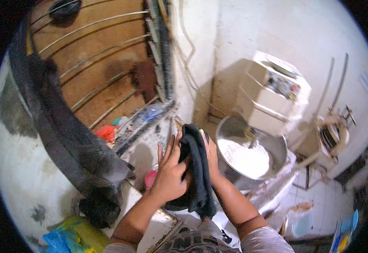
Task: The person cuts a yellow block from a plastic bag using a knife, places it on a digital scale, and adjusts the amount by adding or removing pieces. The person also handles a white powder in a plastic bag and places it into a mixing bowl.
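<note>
A folded black cloth (pixel 196 170), perhaps a garment, hangs upright in front of my body. My left hand (pixel 171 174) presses on its left side, with the fingers stretched out and the thumb against the fabric. From the other side my right hand (pixel 212 155) bears on the cloth, its fingers partly hidden behind the folds. A small yellow thing shows at the right fingertips, too small to name. Just beyond my right hand stands a metal mixer bowl (pixel 220 129) holding white powder (pixel 244 158), which looks like flour.
The bowl belongs to a large white dough mixer (pixel 266 95) by the wall. Metal bars (pixel 105 66) cross a brown panel at left, beside a dark curved band (pixel 76 132). A red plastic bag (pixel 106 134) and a pink container (pixel 150 179) lie near my left hand.
</note>
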A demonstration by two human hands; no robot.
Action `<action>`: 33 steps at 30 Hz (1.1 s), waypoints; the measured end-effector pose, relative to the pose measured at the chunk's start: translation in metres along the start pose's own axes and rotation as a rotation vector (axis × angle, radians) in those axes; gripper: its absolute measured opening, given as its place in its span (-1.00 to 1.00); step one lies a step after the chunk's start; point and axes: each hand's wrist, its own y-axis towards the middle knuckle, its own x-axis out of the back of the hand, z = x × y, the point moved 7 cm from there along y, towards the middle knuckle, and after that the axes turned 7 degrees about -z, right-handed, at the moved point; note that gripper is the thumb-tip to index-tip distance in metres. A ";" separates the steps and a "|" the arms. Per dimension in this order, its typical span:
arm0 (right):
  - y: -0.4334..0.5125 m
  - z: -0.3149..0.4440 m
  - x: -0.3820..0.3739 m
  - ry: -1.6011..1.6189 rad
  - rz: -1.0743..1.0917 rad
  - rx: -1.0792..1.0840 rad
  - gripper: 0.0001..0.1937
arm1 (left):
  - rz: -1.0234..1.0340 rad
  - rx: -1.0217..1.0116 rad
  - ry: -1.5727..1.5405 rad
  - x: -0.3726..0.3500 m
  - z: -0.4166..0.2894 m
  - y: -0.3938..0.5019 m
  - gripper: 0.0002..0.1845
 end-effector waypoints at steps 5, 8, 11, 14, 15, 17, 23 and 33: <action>-0.018 -0.005 0.046 -0.092 -0.121 -0.207 -0.58 | -0.148 0.121 -1.233 -0.036 -0.035 -0.020 0.03; -0.060 0.026 0.054 -0.490 -0.222 0.212 -0.50 | -0.160 0.488 -1.280 -0.093 -0.048 -0.040 -0.12; -0.103 0.031 0.092 -0.022 -0.223 0.136 -0.38 | -0.163 0.721 -1.650 -0.133 -0.049 -0.024 -0.41; -0.152 0.058 0.123 -0.470 -0.022 0.334 -0.31 | 0.228 0.754 -1.939 -0.165 -0.060 0.006 -0.43; -0.179 0.067 0.132 -0.513 0.166 0.360 -0.49 | 0.602 0.522 -2.169 -0.161 -0.084 0.010 -0.41; -0.201 0.047 0.167 -1.068 0.615 0.268 -0.57 | 0.301 0.822 -2.047 -0.194 -0.087 -0.005 -0.38; -0.180 0.028 0.286 -2.040 0.451 0.200 -0.53 | 0.167 0.392 -1.021 -0.226 -0.232 -0.067 -0.10; -0.265 0.100 0.277 -1.425 1.027 0.210 -0.47 | 0.278 1.102 -1.407 -0.255 -0.239 -0.112 -0.50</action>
